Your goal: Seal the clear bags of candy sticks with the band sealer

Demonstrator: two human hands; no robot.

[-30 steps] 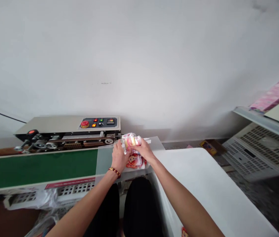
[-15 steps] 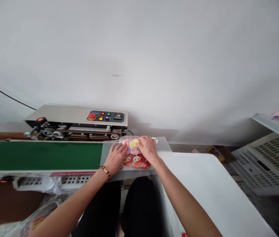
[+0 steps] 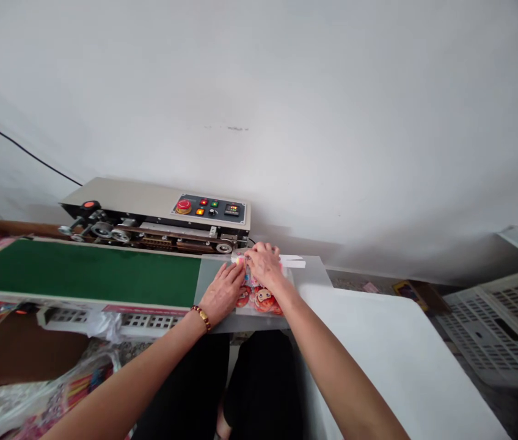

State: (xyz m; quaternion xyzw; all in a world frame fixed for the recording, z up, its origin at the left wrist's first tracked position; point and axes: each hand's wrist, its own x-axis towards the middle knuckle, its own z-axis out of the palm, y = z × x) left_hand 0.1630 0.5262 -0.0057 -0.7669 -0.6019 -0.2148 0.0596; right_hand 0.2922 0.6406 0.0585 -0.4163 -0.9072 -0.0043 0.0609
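A clear packet printed with red cartoon faces lies on a translucent sheet at the right end of the green belt. My left hand, with a beaded bracelet at the wrist, rests on the packet's left side, fingers stretched toward its upper edge. Bent over the packet's top is my right hand, its fingers closed on the upper edge near the left fingertips. White strips stick out to the right of that hand. The packet's middle is partly hidden by my hands.
Behind the green belt stands a sealing machine with lit buttons. A white table is at the right, with grey crates beyond. Plastic bags and a brown box sit lower left.
My right hand has shifted left over the packet's top edge, closer to my left fingertips, covering more of the print. The whole view has shifted slightly.
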